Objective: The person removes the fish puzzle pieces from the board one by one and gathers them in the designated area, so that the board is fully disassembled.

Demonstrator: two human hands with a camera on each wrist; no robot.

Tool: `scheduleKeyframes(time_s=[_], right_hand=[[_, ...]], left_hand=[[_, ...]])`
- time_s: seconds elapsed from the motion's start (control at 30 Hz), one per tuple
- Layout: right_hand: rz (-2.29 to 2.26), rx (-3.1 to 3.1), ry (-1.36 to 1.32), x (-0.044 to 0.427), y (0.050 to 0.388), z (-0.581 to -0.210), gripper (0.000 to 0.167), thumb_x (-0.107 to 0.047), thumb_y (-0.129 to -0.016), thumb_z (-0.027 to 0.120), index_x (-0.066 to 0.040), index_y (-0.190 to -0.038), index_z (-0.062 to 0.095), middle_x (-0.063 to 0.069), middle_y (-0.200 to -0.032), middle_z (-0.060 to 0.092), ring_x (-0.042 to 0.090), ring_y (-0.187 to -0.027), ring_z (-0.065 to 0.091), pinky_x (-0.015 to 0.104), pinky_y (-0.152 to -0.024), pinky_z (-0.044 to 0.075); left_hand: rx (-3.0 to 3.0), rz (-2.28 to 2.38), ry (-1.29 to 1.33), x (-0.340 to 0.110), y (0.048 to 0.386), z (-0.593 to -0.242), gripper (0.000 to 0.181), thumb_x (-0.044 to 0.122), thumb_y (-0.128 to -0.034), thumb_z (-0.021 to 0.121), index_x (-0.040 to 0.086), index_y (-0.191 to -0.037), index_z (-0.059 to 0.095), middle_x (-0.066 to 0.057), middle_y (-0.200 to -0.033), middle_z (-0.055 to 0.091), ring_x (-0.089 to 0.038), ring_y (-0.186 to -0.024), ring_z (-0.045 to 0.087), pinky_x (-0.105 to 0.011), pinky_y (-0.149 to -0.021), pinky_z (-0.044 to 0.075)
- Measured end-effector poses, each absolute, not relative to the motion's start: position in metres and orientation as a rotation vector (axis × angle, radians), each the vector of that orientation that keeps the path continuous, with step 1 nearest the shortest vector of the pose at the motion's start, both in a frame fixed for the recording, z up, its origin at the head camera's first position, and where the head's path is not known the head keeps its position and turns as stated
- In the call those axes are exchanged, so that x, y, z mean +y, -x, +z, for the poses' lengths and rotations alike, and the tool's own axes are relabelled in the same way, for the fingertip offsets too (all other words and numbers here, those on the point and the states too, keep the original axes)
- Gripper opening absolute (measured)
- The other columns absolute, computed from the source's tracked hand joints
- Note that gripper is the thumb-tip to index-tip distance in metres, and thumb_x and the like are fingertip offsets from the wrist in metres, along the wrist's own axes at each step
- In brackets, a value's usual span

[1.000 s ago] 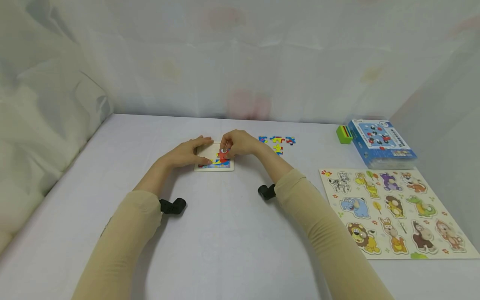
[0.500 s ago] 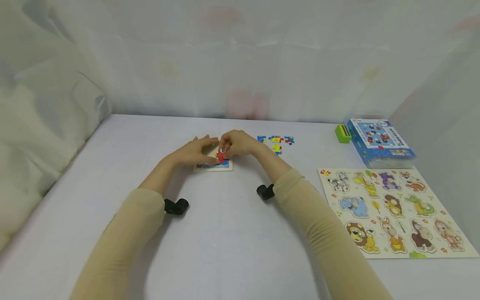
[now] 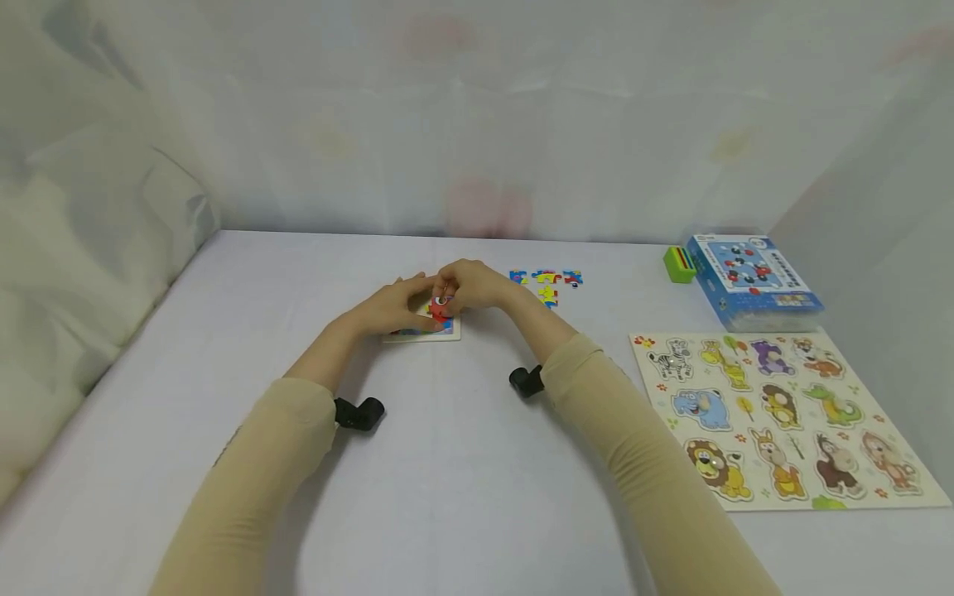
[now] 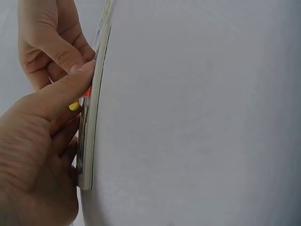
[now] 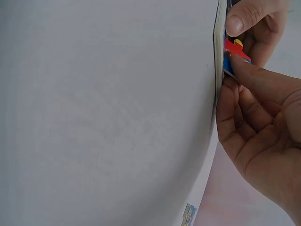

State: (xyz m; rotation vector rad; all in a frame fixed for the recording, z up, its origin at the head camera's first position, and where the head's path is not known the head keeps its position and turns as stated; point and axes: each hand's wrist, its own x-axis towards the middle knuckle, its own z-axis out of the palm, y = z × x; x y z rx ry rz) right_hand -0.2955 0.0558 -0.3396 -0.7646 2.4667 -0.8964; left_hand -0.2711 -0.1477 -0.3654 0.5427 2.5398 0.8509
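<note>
A small jigsaw tray (image 3: 421,338) with a pale wooden rim lies flat on the white table, some coloured pieces set along its near side. My right hand (image 3: 480,284) pinches a red puzzle piece (image 5: 236,51) with a yellow knob between thumb and fingers, over the tray's right part. From the left, my left hand (image 3: 391,308) reaches across the tray, its thumb stretched along the near side and touching near the red piece. In the left wrist view the thumb lies by the tray rim (image 4: 97,94). Both hands hide much of the tray.
Several loose puzzle pieces (image 3: 547,295) lie right of the tray. Farther right stand a green block-like item (image 3: 679,265) and a blue box (image 3: 760,281). An animal puzzle board (image 3: 790,422) covers the table's right side. Cloth hangs behind and at the sides.
My left hand has slid right along the tray, its thumb now beside the red piece. The right hand has stayed nearly in place, still pinching that piece.
</note>
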Motion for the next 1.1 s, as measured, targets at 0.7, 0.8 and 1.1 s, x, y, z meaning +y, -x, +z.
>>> scheduleKeyframes(time_s=[0.7, 0.8, 1.1], right_hand=[[-1.112, 2.460, 0.529, 0.124, 0.304, -0.309, 0.020, -0.017, -0.095, 0.063, -0.008, -0.113, 0.066, 0.006, -0.095, 0.066, 0.037, -0.095, 0.062, 0.046, -0.092, 0.055], [-1.125, 2.478, 0.475, 0.141, 0.306, -0.307, 0.020, -0.017, -0.096, 0.063, -0.009, -0.114, 0.066, 0.006, -0.096, 0.064, 0.037, -0.095, 0.062, 0.047, -0.093, 0.054], [-1.126, 2.521, 0.349, 0.185, 0.311, -0.303, 0.026, -0.015, -0.096, 0.062, -0.004, -0.120, 0.063, 0.006, -0.101, 0.063, 0.031, -0.100, 0.064, 0.040, -0.096, 0.057]], left_hand=[[2.573, 0.800, -0.634, -0.147, 0.273, -0.369, 0.082, 0.046, -0.0865, 0.071, 0.023, -0.155, 0.033, 0.004, -0.167, 0.023, -0.032, -0.158, 0.004, -0.060, -0.126, 0.003], [2.570, 0.807, -0.630, -0.147, 0.272, -0.369, 0.082, 0.046, -0.0865, 0.072, 0.024, -0.155, 0.032, 0.005, -0.167, 0.022, -0.033, -0.158, 0.003, -0.060, -0.126, 0.003], [2.556, 0.855, -0.610, -0.147, 0.271, -0.368, 0.085, 0.046, -0.0848, 0.074, 0.025, -0.156, 0.031, 0.005, -0.167, 0.020, -0.039, -0.157, 0.000, -0.061, -0.126, 0.002]])
